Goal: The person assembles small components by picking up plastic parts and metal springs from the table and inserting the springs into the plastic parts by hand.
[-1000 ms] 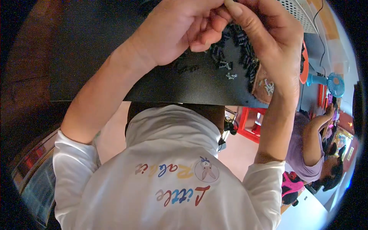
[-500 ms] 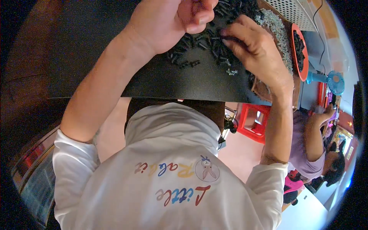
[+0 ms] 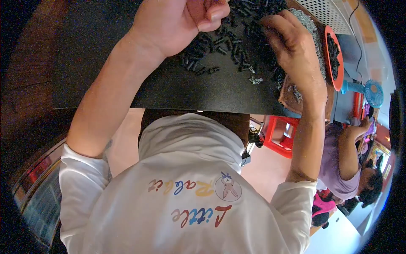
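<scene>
At the top edge my left hand [image 3: 175, 25] is raised over the dark table, its fingers curled in and partly cut off by the frame. Whatever they hold is out of sight. My right hand [image 3: 296, 53] hangs over the right side of a spread of small black tubes [image 3: 240, 51], beside a brown tray [image 3: 287, 99] of small metal springs [image 3: 308, 21]. Its fingers and thumb are bent together; their tips are blurred and dark, so I cannot make out what lies between them. A few loose springs [image 3: 255, 80] lie at the near edge of the tubes.
Right of the tray stands an orange plate [image 3: 339, 78] with black pieces in it. Beyond it are a small blue fan [image 3: 373, 93] and a white perforated basket [image 3: 327, 15]. A red stool [image 3: 275, 135] is below the table edge. Another person [image 3: 344, 169] sits at the right.
My right hand has moved right and slightly up, from the middle of the tubes toward the spring tray. The left hand has shifted a little left, fingers still curled.
</scene>
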A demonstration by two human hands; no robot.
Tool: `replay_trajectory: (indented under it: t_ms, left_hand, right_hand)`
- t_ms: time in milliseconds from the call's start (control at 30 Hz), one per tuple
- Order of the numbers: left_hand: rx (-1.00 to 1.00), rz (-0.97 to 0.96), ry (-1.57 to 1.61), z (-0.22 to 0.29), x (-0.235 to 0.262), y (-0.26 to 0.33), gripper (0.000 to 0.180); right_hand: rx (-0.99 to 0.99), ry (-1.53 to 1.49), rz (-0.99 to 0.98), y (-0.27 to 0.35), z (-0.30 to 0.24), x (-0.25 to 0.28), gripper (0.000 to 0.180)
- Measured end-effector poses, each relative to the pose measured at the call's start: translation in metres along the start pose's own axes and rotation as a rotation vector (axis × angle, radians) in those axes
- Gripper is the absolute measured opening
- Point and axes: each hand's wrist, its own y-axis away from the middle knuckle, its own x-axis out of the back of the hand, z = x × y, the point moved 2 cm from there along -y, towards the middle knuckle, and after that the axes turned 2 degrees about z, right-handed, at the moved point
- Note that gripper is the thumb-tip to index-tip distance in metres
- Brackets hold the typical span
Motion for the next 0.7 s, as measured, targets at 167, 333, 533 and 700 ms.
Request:
replay_trajectory:
  t_ms: [167, 333, 533, 700]
  left_hand:
    - [-0.011, -0.011, -0.014, 0.000, 0.002, -0.001, 0.032]
    - [0.001, -0.002, -0.022, -0.001, 0.000, -0.001, 0.032]
    - [0.007, -0.009, 0.014, -0.003, 0.002, -0.002, 0.031]
    - [-0.006, -0.019, 0.004, -0.002, 0.000, -0.002, 0.029]
  right_hand:
    - [0.061, -0.099, -0.080, -0.003, -0.007, -0.007, 0.018]
    - [-0.004, -0.086, -0.107, 0.001, -0.004, 0.001, 0.020]
    - [0.036, -0.133, -0.120, -0.002, -0.010, -0.005, 0.020]
    - [0.097, -0.024, -0.104, 0.000, 0.004, -0.015, 0.019]
